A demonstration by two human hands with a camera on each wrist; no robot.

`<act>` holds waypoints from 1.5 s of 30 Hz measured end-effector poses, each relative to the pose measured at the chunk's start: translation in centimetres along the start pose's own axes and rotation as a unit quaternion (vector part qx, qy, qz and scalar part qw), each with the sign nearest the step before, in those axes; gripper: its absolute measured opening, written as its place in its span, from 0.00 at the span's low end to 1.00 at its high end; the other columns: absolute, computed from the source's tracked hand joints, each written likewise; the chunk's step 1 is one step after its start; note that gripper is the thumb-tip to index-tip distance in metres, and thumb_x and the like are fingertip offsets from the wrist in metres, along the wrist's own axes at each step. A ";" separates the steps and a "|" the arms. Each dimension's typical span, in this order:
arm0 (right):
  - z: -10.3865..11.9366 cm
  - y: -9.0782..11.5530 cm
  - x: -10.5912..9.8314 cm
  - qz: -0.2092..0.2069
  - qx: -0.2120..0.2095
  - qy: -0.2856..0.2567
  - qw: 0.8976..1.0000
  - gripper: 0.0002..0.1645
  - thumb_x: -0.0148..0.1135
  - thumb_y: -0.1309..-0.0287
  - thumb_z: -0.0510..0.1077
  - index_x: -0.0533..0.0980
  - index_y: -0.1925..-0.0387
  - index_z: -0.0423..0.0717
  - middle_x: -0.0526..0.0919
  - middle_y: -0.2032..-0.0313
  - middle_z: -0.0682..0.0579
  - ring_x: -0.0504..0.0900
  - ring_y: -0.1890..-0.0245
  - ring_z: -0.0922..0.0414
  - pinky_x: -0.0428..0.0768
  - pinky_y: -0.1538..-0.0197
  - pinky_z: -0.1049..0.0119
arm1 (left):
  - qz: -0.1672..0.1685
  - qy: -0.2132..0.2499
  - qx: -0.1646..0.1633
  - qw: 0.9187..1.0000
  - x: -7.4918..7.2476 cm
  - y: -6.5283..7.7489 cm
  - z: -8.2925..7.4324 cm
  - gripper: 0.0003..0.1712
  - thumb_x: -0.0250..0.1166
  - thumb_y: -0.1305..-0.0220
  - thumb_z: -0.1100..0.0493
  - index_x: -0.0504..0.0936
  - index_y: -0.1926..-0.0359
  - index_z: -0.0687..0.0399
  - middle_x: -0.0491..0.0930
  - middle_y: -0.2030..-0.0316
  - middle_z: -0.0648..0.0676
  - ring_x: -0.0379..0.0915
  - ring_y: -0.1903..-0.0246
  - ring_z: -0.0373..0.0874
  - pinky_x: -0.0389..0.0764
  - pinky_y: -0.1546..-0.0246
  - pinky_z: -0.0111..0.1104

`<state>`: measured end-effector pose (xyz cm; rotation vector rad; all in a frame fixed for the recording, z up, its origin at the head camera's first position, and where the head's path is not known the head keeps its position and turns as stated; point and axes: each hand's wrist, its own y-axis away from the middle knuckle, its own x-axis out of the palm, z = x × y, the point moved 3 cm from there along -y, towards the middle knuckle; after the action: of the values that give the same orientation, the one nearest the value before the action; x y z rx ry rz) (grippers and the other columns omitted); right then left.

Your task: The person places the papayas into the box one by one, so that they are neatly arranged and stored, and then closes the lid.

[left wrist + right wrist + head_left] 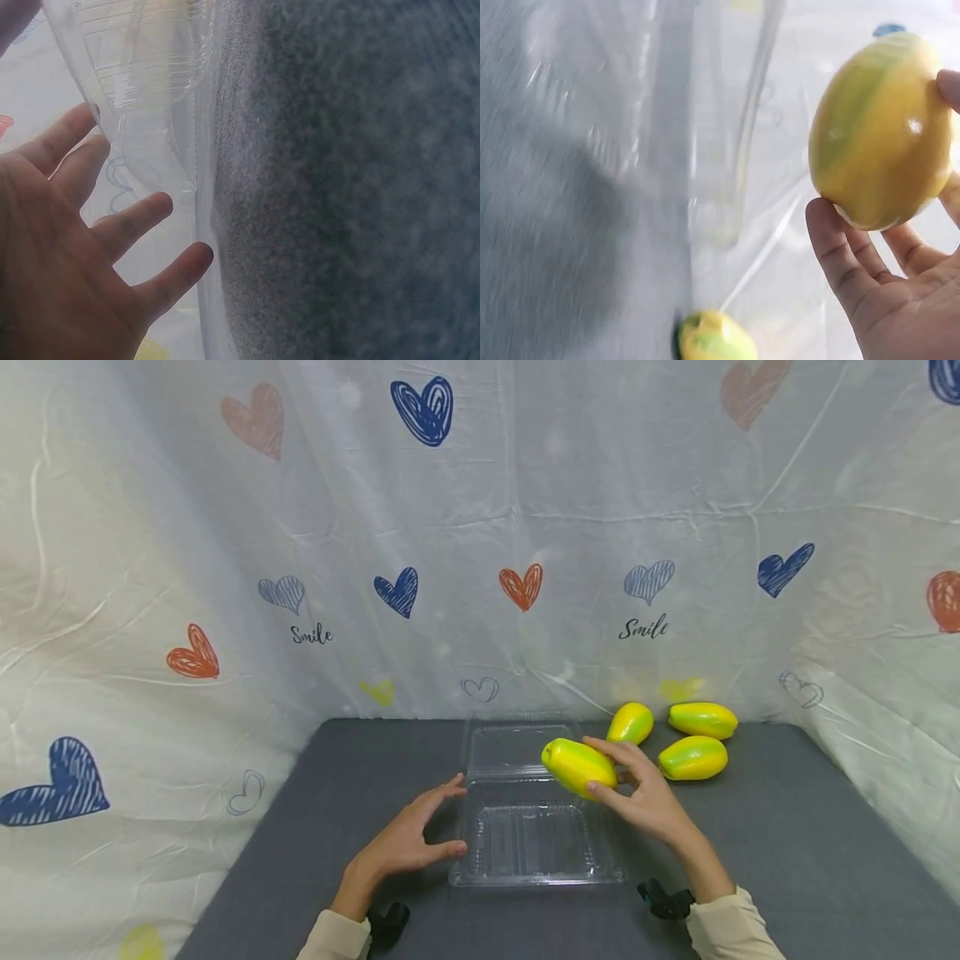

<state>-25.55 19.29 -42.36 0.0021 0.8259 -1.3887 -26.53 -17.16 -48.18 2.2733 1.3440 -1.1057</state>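
My right hand (641,789) grips a yellow-green papaya (577,767) between thumb and fingers, raised over the right side of a clear plastic clamshell container (536,881). In the right wrist view the same papaya (881,135) shows glossy, with a green streak, and the fingers lie round its end. The container stands with its lid (517,750) folded back toward the curtain. At the container's left edge my left hand (408,835) has its fingers spread. The left wrist view shows those straight fingers (135,225) against the clear plastic wall.
Three more papayas lie at the back right: one (630,723) behind my right hand, one (702,720) near the curtain, one (693,758) in front of that. A grey cloth (300,860) covers the table. A white curtain (465,485) printed with hearts closes off the back and sides.
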 end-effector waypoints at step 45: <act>2.6 -0.7 11.8 0.024 0.093 -0.033 0.995 0.36 0.78 0.47 0.45 0.78 0.36 0.53 0.80 0.45 0.49 0.80 0.51 0.54 0.87 0.53 0.59 | -0.002 0.011 -0.035 0.999 0.1 0.0 -0.3 0.39 0.74 0.41 0.40 0.67 0.31 0.33 0.52 0.21 0.33 0.54 0.22 0.55 0.61 0.30 0.67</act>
<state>-25.39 7.80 -46.18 0.1184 0.6346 -1.4079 -26.35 -16.97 -48.04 2.2391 1.3749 -1.0215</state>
